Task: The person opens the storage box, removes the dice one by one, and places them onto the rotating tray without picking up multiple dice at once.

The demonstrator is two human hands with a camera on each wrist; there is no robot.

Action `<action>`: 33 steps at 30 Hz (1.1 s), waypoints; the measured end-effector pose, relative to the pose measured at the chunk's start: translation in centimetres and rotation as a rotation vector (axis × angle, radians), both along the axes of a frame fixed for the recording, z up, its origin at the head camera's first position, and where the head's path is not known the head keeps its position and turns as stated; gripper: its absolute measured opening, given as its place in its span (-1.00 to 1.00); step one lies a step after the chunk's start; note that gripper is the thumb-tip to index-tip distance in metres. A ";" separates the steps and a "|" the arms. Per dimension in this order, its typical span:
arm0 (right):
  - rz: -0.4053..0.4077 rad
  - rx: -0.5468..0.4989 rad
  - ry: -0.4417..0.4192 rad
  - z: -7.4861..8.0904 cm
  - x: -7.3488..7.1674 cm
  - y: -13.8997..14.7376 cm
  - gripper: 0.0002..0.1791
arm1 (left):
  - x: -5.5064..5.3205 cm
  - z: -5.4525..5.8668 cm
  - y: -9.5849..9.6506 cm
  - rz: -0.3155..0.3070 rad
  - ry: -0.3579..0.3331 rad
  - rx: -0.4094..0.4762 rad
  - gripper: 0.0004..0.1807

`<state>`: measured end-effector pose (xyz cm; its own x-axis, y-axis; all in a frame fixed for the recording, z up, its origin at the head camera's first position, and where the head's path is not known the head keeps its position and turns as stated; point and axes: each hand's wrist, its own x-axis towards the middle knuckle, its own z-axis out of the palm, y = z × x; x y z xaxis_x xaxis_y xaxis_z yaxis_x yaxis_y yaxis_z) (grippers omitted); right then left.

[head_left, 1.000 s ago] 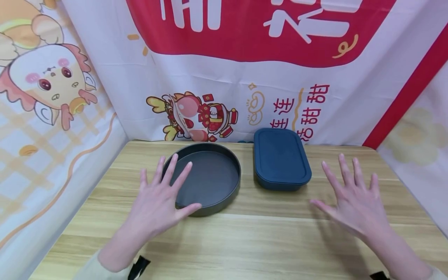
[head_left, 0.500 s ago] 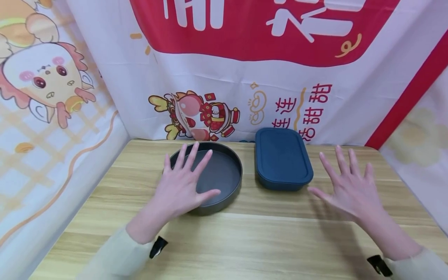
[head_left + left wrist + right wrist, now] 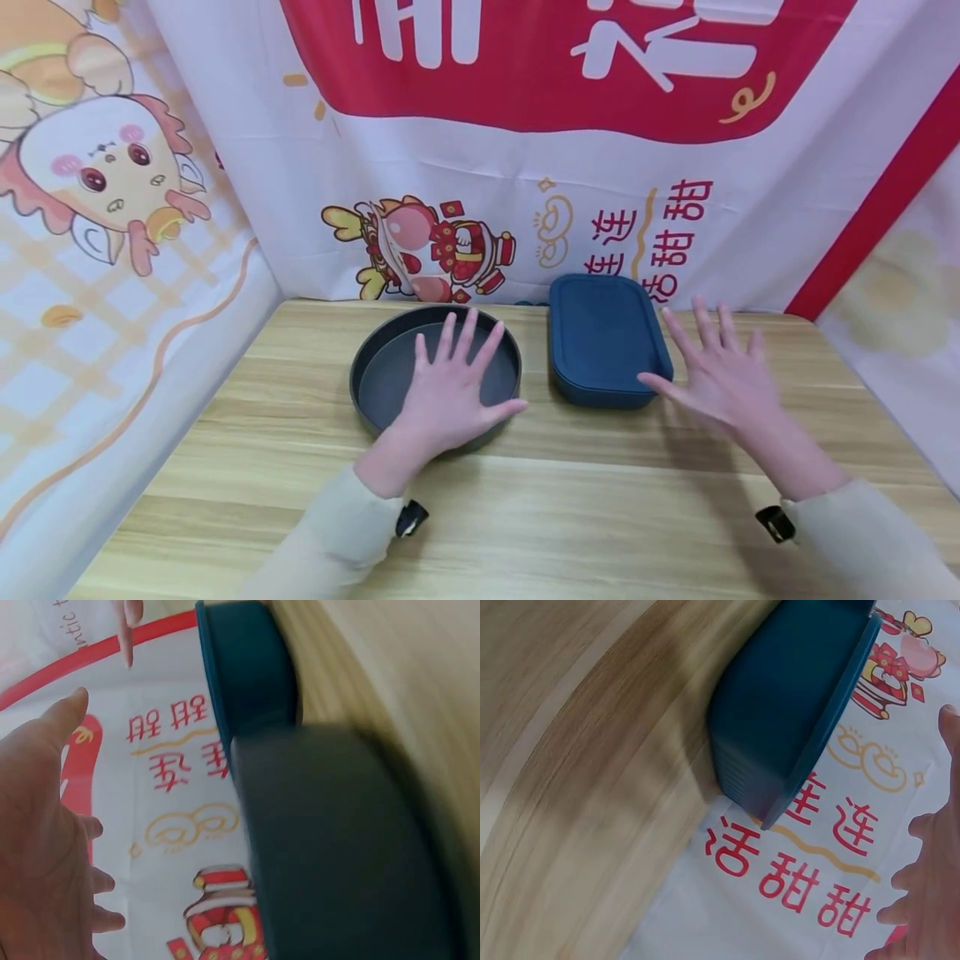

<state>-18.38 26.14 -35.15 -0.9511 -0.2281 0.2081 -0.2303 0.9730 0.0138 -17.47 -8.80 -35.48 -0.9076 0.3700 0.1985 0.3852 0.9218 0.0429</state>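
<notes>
A round dark grey pan [image 3: 390, 392] lies on the table toward the left, its raised rim facing up. Over its right part hovers my left hand [image 3: 446, 400], fingers straight and spread, holding nothing. To the right of the pan is a dark blue rectangular lidded box [image 3: 607, 333]. My right hand [image 3: 723, 379] is spread just beside the box's right side, with the thumb overlapping its near right corner in the head view; the right wrist view shows a gap between this hand and the box [image 3: 787, 697]. In the left wrist view the pan's side [image 3: 337, 847] fills the lower right.
The wooden table [image 3: 525, 533] meets a white cloth backdrop [image 3: 285, 208] with red and cartoon prints right behind the pan and box. A second printed cloth [image 3: 195, 317] borders the left side, and another pale cloth [image 3: 900, 333] the right.
My left hand has moved right and slightly forward, from the pan's left edge to over its right part. My right hand has shifted left and forward, closer to the box. Pan and box stay put.
</notes>
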 end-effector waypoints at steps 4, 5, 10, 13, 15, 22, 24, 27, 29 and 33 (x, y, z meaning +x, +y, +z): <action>0.001 -0.019 -0.028 -0.5 -0.8 -0.2 0.10 | -0.2 -0.9 2.0 -0.008 -0.026 0.025 0.12; 0.000 -0.033 -0.033 -0.7 -1.0 -0.3 0.10 | -0.3 -1.1 2.5 -0.009 -0.036 0.035 0.12; -0.010 -0.108 -0.062 -1.5 -1.9 -0.4 0.10 | -0.6 -2.1 4.8 -0.012 -0.072 0.142 0.15; -0.012 -0.135 -0.088 -2.2 -2.5 -0.4 0.09 | -0.8 -2.7 6.1 -0.012 -0.101 0.237 0.17; -0.012 -0.162 -0.114 -2.6 -2.8 -0.3 0.08 | -1.0 -3.1 6.8 -0.020 -0.135 0.319 0.18; -0.010 -0.338 -0.221 -3.9 -3.5 0.1 0.00 | -1.5 -4.6 9.1 -0.046 -0.306 0.656 0.25; 0.000 -0.407 -0.239 -4.3 -3.6 0.3 -0.02 | -1.7 -5.0 9.7 -0.048 -0.334 0.744 0.27; 0.034 -0.505 -0.265 -4.7 -3.8 0.5 -0.05 | -2.0 -5.5 10.4 -0.033 -0.362 0.820 0.28; 0.064 -0.557 -0.278 -5.0 -3.9 0.6 -0.07 | -2.4 -5.8 10.7 -0.013 -0.379 0.855 0.26; 0.080 -0.597 -0.315 -5.2 -4.0 0.7 -0.06 | -3.1 -6.4 11.0 0.016 -0.402 0.877 0.17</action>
<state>-22.39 26.79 -40.34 -0.9720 -0.2323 0.0354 -0.2065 0.7729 -0.6000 -20.53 2.20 -41.87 -0.9716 0.2253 0.0719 0.1794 0.5040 0.8449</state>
